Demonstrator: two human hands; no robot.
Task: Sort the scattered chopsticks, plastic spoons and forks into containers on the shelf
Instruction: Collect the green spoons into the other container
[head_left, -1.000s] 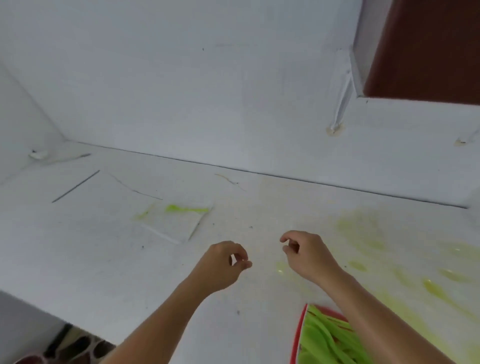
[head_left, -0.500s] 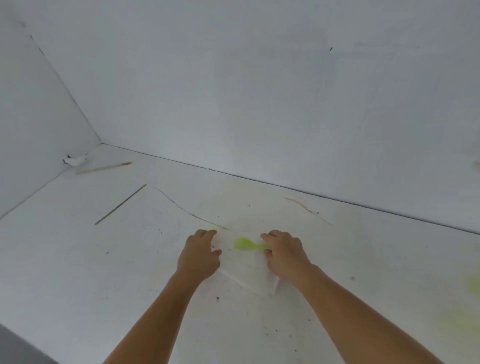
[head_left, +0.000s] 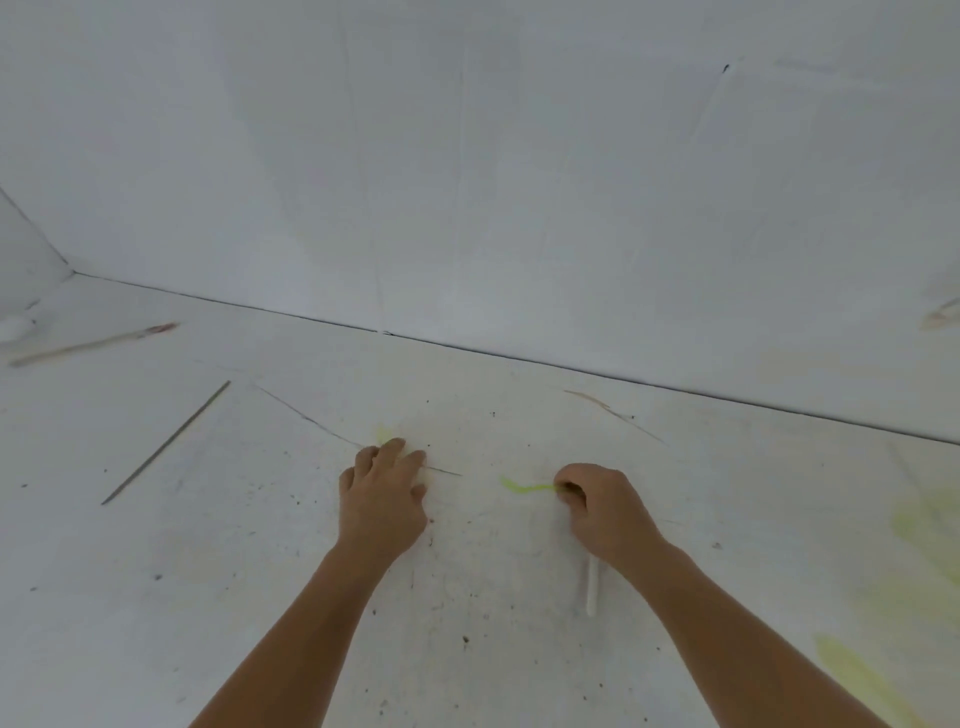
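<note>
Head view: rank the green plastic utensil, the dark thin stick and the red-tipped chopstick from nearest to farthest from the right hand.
1. Green plastic utensil: pinched in the right hand, pointing left.
2. Dark thin stick: lying left of the left hand.
3. Red-tipped chopstick: far left, farther back.

2 hands, 1 green utensil, 2 sticks.

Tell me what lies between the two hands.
In the head view, a thin lime-green plastic utensil juts from the grip of the right hand toward the left hand; otherwise only speckled white surface and a faint thin line.
</note>
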